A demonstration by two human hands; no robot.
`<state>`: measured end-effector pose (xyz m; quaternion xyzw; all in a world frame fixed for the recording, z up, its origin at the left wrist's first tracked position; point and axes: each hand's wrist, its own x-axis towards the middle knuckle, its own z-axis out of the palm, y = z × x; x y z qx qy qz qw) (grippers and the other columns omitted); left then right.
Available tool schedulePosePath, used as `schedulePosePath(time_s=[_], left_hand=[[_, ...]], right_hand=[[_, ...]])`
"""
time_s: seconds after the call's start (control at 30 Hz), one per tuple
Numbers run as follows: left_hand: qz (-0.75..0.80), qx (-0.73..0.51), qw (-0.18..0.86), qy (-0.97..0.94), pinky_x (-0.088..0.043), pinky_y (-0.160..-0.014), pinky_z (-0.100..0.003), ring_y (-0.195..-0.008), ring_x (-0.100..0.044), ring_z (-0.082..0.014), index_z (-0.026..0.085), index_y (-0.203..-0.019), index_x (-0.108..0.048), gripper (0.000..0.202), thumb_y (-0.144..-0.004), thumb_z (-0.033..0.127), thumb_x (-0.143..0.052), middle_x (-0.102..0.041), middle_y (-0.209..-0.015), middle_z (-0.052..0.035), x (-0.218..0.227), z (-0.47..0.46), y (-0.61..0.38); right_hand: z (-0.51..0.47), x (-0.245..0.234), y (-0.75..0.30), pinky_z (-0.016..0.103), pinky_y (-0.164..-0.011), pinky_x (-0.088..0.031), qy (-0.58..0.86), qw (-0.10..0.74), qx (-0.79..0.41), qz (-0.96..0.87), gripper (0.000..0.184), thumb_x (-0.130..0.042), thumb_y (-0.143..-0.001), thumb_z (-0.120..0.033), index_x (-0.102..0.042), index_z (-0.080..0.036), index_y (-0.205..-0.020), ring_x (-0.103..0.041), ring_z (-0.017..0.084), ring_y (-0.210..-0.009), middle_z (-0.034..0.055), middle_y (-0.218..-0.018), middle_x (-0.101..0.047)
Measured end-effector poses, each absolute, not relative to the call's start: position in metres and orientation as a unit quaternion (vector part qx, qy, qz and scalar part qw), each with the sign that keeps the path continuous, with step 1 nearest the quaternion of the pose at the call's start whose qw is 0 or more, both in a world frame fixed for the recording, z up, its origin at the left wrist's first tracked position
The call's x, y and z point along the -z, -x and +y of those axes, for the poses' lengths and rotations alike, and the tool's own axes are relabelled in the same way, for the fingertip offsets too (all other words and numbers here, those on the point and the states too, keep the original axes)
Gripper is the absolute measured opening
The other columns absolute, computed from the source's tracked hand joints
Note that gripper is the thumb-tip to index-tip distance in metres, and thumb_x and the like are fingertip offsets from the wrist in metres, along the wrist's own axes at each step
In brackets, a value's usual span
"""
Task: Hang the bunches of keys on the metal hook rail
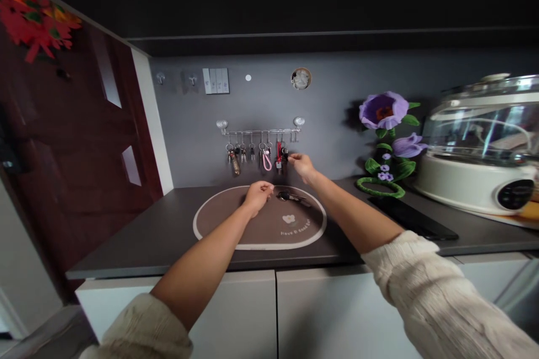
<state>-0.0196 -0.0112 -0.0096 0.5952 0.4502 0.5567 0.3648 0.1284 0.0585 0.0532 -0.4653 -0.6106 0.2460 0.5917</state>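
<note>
Black fob [286,155] pinched in our R hand [305,168], we shd work gently w/o snagging the red strap [278,150]; L hand [257,198] curled, can't tell on what

I record a single line of pale lettering [295,230], set in a curve on the brown mat [269,225] that lies on the worktop [138,235] before me. I read it as "Have a Good", followed by a word beginning with D, its ending unclear. Marks on the wall panel [217,81] and the dark display [516,194] of my white appliance [458,179] are too small to read.
</note>
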Motion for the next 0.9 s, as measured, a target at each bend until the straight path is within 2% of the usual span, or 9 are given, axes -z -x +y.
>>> schedulePosePath(time_s=[0.07,0.13,0.47,0.73,0.9], left_hand=[[0.448,-0.560,0.365,-0.594,-0.033,-0.046,-0.019,-0.046,-0.044,-0.0054,0.012,-0.071,-0.056,0.010,-0.069,0.021,-0.053,-0.053,-0.059,0.0005,0.010,-0.010,0.020],[0.450,-0.563,0.365,-0.589,-0.033,-0.046,-0.018,-0.046,-0.043,-0.0051,0.012,-0.071,-0.056,0.008,-0.068,0.020,-0.053,-0.052,-0.058,0.0011,0.010,-0.011,0.020],[0.442,-0.561,0.356,-0.603,-0.035,-0.050,-0.020,-0.048,-0.044,-0.0062,0.013,-0.069,-0.058,0.010,-0.066,0.022,-0.057,-0.053,-0.056,0.0013,0.008,-0.016,0.023],[0.453,-0.548,0.360,-0.604,-0.034,-0.049,-0.021,-0.048,-0.045,-0.0066,0.013,-0.074,-0.058,0.013,-0.066,0.022,-0.058,-0.055,-0.061,0.0000,0.009,-0.016,0.024],[0.441,-0.544,0.365,-0.613,-0.034,-0.050,-0.021,-0.049,-0.045,-0.0065,0.012,-0.075,-0.058,0.012,-0.066,0.021,-0.057,-0.054,-0.061,0.0001,0.010,-0.014,0.023]], right_hand=[[0.048,-0.046,-0.127,0.024,-0.073,-0.040,0.489,0.596,-0.240,-0.590,0.021,-0.052,-0.067,-0.022,-0.057,-0.013,-0.085,-0.053,0.012,-0.074,0.0055,-0.086,-0.061],[0.038,-0.039,-0.126,0.024,-0.075,-0.039,0.495,0.583,-0.245,-0.596,0.022,-0.053,-0.067,-0.021,-0.057,-0.013,-0.087,-0.054,0.012,-0.077,0.0060,-0.089,-0.060],[0.001,-0.004,-0.134,0.022,-0.060,-0.038,0.495,0.419,-0.194,-0.736,0.006,-0.061,-0.063,-0.020,-0.062,-0.019,-0.069,-0.050,0.010,-0.056,-0.0011,-0.059,-0.059],[-0.001,-0.003,-0.142,0.023,-0.068,-0.036,0.481,0.369,-0.094,-0.790,0.006,-0.064,-0.060,-0.017,-0.065,-0.022,-0.060,-0.055,0.014,-0.068,0.0008,-0.065,-0.063],[-0.002,-0.005,-0.140,0.023,-0.065,-0.035,0.459,0.342,-0.051,-0.818,0.007,-0.061,-0.064,-0.017,-0.066,-0.021,-0.064,-0.054,0.013,-0.064,0.0017,-0.068,-0.063]])
